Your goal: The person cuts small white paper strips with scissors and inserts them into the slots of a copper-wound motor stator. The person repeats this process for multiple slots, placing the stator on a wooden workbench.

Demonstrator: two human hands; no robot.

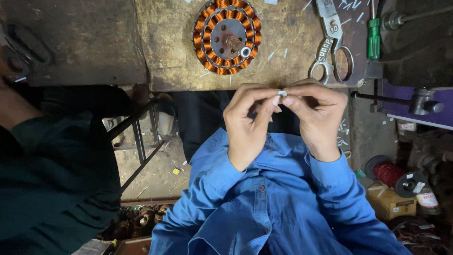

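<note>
Small white paper strip (281, 93) pinched between fingers of left hand (247, 125) and right hand (318, 115), just below worn, scratched table (179, 71) edge. Round copper-wound coil ring (227, 36) and steel scissors (331, 47) beyond.

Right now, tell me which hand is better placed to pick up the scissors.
Right. The right hand sits just below the scissors on the bench; the left hand is farther over. Both pinch a small white piece, so one must let go.
</note>
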